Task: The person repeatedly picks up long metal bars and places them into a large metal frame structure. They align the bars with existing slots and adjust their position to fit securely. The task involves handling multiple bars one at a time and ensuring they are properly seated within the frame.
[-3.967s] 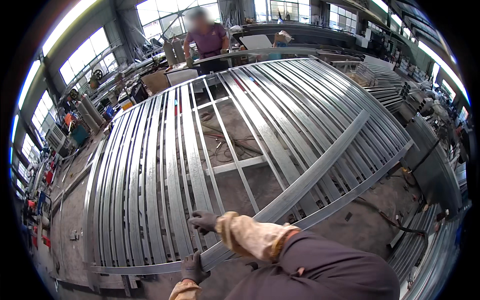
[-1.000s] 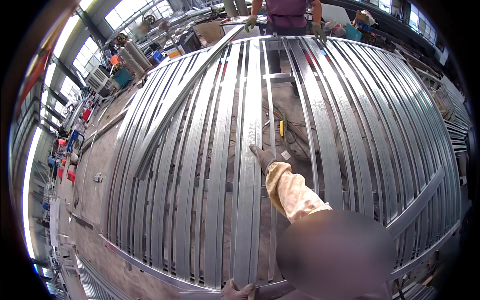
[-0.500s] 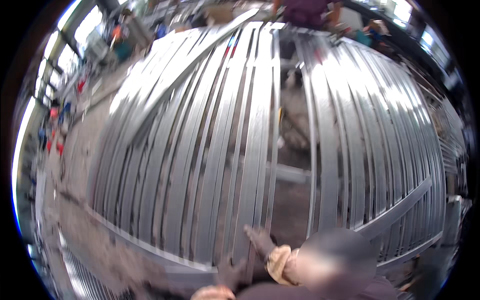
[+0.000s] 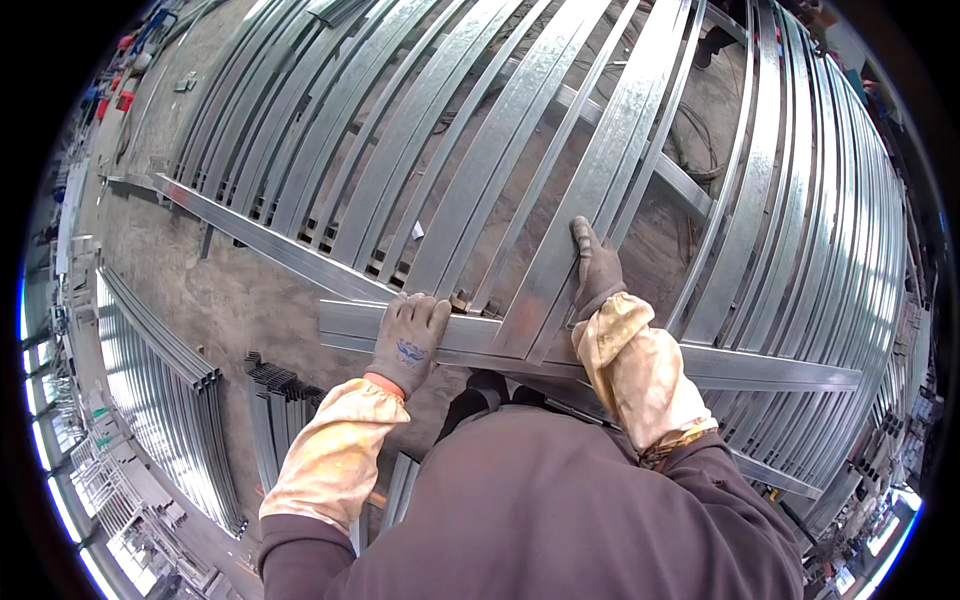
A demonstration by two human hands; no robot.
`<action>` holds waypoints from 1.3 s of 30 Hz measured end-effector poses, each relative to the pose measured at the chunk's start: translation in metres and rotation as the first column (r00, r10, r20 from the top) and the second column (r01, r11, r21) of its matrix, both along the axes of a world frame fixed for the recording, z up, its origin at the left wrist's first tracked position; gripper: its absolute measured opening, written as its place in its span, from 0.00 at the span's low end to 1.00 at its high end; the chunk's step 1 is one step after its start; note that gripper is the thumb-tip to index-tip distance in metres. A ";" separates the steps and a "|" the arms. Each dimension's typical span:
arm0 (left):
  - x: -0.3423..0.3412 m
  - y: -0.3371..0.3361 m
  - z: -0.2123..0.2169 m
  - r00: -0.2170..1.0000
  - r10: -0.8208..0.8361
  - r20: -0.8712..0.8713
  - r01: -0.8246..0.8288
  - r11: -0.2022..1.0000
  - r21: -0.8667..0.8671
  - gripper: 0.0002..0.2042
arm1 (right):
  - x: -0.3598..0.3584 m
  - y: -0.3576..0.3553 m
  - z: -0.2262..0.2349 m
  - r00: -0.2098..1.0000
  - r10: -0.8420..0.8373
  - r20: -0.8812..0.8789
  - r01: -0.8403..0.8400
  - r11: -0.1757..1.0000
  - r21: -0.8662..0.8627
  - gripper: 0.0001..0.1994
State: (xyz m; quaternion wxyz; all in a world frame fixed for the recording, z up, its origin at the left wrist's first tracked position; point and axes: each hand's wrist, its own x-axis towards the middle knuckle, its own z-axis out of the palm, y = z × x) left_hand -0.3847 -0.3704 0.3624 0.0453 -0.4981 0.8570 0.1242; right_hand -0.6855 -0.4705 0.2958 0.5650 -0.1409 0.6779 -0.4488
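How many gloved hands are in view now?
2: the left hand on the crossbar, the right hand on a wide slat. No others show.

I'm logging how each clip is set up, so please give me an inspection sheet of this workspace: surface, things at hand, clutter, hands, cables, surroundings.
Surface: grey-brown floor, stained, also showing between long metal slats.
Things at hand: a long metal slat, its near end at a crosswise metal bar.
Clutter: stacked metal channels on the floor at left; a small pale scrap between slats.
Hands: left hand, gloved, over the crosswise bar; right hand, gloved, at the slat's right edge; how firmly either grips cannot be told.
Cables: dark loops of cable or hose seen between slats, upper right.
Surroundings: bright strips at the lower-left rim; finer detail unclear.
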 end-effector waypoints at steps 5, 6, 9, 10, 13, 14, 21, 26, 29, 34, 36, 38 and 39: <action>0.011 0.022 0.003 0.994 -0.054 -0.092 0.056 0.998 0.012 0.39 | 0.006 -0.006 0.027 0.999 0.040 0.013 -0.040 0.999 0.005 0.34; 0.011 0.035 0.007 0.993 -0.039 -0.111 0.045 0.998 0.051 0.39 | 0.007 -0.007 0.035 0.998 0.058 0.019 -0.059 0.998 0.024 0.35; 0.013 0.072 0.026 0.991 -0.038 -0.129 0.054 0.991 0.120 0.40 | 0.018 -0.011 0.047 0.991 0.078 -0.104 -0.071 0.995 0.075 0.34; 0.015 0.078 0.025 0.989 -0.022 -0.143 0.037 0.994 0.099 0.39 | 0.022 -0.011 0.045 0.994 0.044 -0.099 -0.033 0.993 0.111 0.32; 0.016 0.086 0.023 0.984 0.014 -0.180 0.002 0.996 0.085 0.39 | 0.016 -0.010 0.016 0.980 0.079 -0.182 -0.043 0.980 0.193 0.41; 0.017 0.088 0.022 0.983 0.017 -0.183 0.001 0.995 0.096 0.39 | 0.012 -0.013 0.002 0.973 0.089 -0.214 -0.036 0.970 0.240 0.43; 0.022 0.106 0.009 0.976 0.026 -0.214 -0.013 0.998 0.064 0.38 | 0.027 -0.014 -0.025 0.913 0.066 -0.403 0.042 0.966 0.254 0.53; 0.013 0.091 0.019 0.973 -0.020 -0.228 0.045 0.993 0.106 0.38 | -0.025 0.010 -0.039 0.892 0.265 -0.366 -0.260 0.964 0.064 0.47; 0.021 0.096 0.029 0.977 0.006 -0.214 0.021 0.992 0.122 0.38 | -0.029 0.077 0.074 0.772 0.352 -0.529 -0.494 0.856 -0.152 0.42; 0.012 0.088 0.052 0.975 -0.047 -0.218 0.061 0.997 0.055 0.41 | -0.193 0.254 0.061 0.352 -0.344 -0.870 0.252 0.930 -0.266 0.35; 0.011 0.090 0.060 0.972 -0.076 -0.223 0.079 0.997 0.005 0.40 | -0.204 0.290 0.050 0.573 -0.604 -0.555 0.512 0.792 -0.333 0.35; 0.008 0.093 0.072 0.960 -0.125 -0.250 0.122 0.992 -0.030 0.40 | -0.207 0.317 0.017 0.579 -0.418 -0.701 0.309 0.907 -0.285 0.35; 0.007 0.096 0.077 0.955 -0.143 -0.260 0.136 0.990 -0.045 0.40 | -0.208 0.328 0.000 0.561 -0.315 -0.766 0.201 0.949 -0.243 0.36</action>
